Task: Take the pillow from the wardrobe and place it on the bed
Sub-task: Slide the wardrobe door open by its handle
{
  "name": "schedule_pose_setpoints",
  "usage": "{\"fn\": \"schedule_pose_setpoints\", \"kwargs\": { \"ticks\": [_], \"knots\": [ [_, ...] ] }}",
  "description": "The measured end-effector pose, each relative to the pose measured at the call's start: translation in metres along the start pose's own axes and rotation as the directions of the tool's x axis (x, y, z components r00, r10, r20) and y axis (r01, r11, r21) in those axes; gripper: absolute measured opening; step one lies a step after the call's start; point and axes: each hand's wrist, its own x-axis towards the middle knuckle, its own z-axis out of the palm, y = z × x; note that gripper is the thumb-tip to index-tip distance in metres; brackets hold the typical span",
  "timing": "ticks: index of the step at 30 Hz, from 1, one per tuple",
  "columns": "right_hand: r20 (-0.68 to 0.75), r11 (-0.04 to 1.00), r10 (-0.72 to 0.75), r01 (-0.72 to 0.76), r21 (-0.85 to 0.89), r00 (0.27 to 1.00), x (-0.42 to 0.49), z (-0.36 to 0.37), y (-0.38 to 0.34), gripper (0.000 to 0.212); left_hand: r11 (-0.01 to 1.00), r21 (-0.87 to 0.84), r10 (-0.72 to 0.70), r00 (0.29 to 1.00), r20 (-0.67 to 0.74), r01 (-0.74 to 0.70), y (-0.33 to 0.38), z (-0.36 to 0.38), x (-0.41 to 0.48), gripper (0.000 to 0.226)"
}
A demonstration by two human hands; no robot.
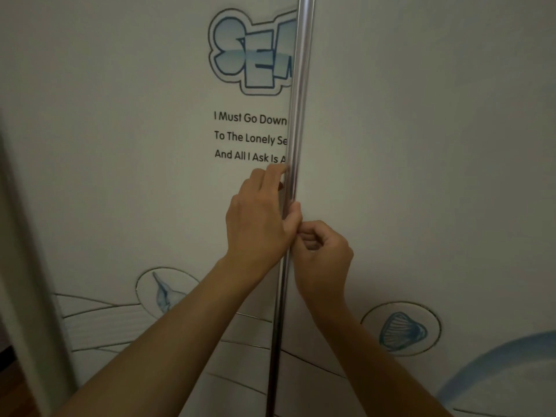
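Observation:
A white wardrobe fills the view, its two sliding doors meeting at a vertical chrome edge strip (pixel 296 115). The left door (pixel 120 145) carries blue "SEA" lettering and lines of black text. The right door (pixel 436 145) overlaps it. My left hand (pixel 258 224) lies on the left door with its fingertips curled against the chrome strip. My right hand (pixel 323 254) sits just right of the strip with fingers curled at its edge, touching my left thumb. The pillow and the bed are not in view.
Shell drawings in oval frames mark the lower left door (pixel 164 291) and the lower right door (pixel 401 328). A pale frame edge (pixel 27 296) runs down the far left, with a strip of wooden floor (pixel 12 392) beside it.

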Motion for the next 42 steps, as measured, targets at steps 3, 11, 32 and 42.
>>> {"fn": "schedule_pose_setpoints", "kwargs": {
  "ticks": [3, 11, 32, 42],
  "knots": [
    [0.001, 1.0, -0.009, 0.009, 0.004, 1.0, -0.002, 0.01, -0.002, 0.006, 1.0, 0.009, 0.003, 1.0, 0.002, -0.003, -0.008, -0.006, 0.002, 0.051],
    [0.055, 1.0, 0.014, -0.016, 0.024, 0.998, -0.01, 0.038, -0.01, 0.005, 0.998, 0.052, -0.024, 1.0, 0.002, 0.024, -0.036, -0.024, 0.004, 0.052],
    [0.277, 0.987, 0.05, -0.09, 0.134, 0.96, -0.035, 0.112, -0.027, 0.031, 0.986, 0.102, -0.123, 0.991, -0.06, 0.129, -0.113, -0.065, 0.0, 0.049],
    [0.33, 0.993, 0.001, -0.039, 0.109, 0.944, -0.047, 0.153, -0.042, 0.037, 0.978, 0.121, -0.162, 0.983, -0.081, 0.171, -0.153, -0.09, 0.003, 0.048]
  ]
}}
